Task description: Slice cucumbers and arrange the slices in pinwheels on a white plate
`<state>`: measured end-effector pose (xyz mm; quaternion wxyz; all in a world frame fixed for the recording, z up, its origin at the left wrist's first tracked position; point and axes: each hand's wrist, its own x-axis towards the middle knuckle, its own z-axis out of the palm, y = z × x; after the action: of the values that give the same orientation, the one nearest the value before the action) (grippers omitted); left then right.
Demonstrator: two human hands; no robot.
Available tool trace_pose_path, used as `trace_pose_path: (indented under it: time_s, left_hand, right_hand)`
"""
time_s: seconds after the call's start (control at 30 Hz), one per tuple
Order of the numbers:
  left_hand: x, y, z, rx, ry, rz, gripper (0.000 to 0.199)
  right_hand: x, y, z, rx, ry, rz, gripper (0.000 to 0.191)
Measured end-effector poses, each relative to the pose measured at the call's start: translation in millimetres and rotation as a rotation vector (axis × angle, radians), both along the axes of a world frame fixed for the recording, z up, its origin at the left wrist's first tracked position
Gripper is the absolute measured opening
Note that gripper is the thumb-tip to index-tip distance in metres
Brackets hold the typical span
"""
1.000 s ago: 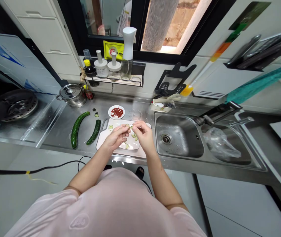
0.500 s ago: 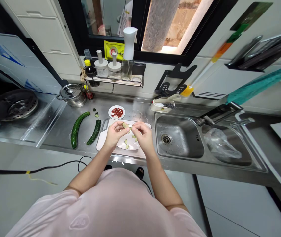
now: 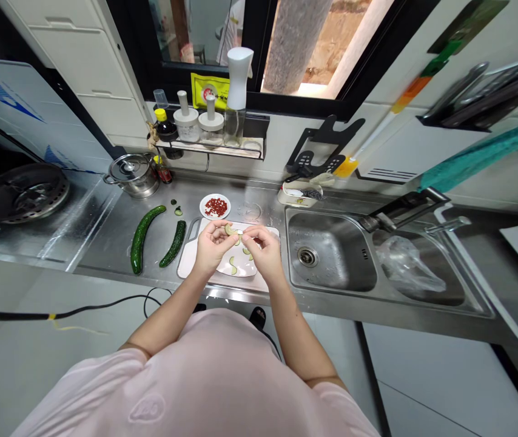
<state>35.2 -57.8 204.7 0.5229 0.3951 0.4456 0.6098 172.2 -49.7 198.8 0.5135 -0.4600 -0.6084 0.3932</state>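
My left hand (image 3: 213,247) and my right hand (image 3: 264,254) are raised together over a white plate (image 3: 241,274), which rests on a pale pink cutting board (image 3: 190,267). Between their fingertips is a pale green cucumber slice (image 3: 230,230), pinched by the left hand; the right fingertips meet its far end. Several thin cucumber slices (image 3: 233,265) lie on the plate, partly hidden by my hands. Left of the board lie a long dark green cucumber (image 3: 139,238) and a shorter cucumber piece (image 3: 173,243).
A small dish of chopped red chili (image 3: 215,207) stands behind the board on the steel counter (image 3: 108,243). A steel pot (image 3: 132,175) is at the back left, a stove at far left, and a steel sink (image 3: 327,250) to the right.
My hands have moved slightly closer together, with the left hand rising a little. The slice between my fingers is more clearly visible. The cucumbers and plate stay in place.
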Motion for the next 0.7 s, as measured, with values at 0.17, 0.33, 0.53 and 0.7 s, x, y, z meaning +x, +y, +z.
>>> trace_pose_path:
  time_s: [0.17,0.33,0.53,0.7]
  left_hand:
    - [1,-1,-1.2,0.016,0.025,-0.001,0.041]
    - [2,0,-2.6,0.032,0.017,0.007,0.041]
    - [1,-1,-3.5,-0.001,-0.020,-0.015,0.045]
    - [-2,2,-13.9,-0.051,-0.017,-0.011,0.036]
  right_hand:
    - [0,0,-0.6,-0.011,-0.003,0.001,0.019]
    - [1,0,-2.3,-0.007,0.011,0.009,0.018]
    - [1,1,-5.2,-0.082,0.052,0.017,0.020]
    - [2,6,-12.9,-0.196,0.112,0.036,0.027]
